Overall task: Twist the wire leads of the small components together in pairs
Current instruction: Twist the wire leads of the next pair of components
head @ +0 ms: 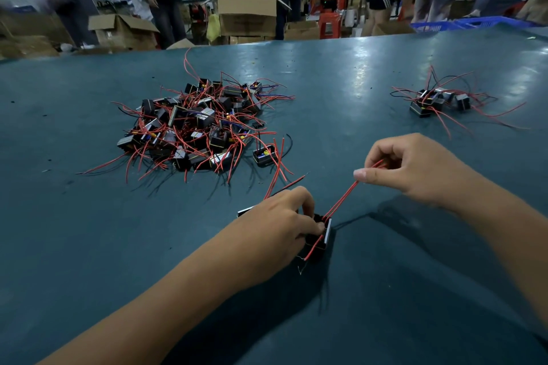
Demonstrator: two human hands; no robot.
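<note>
My left hand [283, 216] grips small black box-shaped components [319, 235] on the teal table, near its front. Two red wire leads [341, 198] run side by side from the components up and right to my right hand [415, 169], which pinches their far ends between thumb and curled fingers. A short red lead with a bare tip [312, 249] hangs from the components' near side. More red leads stick out behind my left hand.
A large heap of black components with red and black leads [195, 124] lies at centre left, one loose component [264, 155] at its near edge. A smaller group [436, 101] sits at the far right. Beyond the table [89, 246] stand cardboard boxes, blue crates and several people.
</note>
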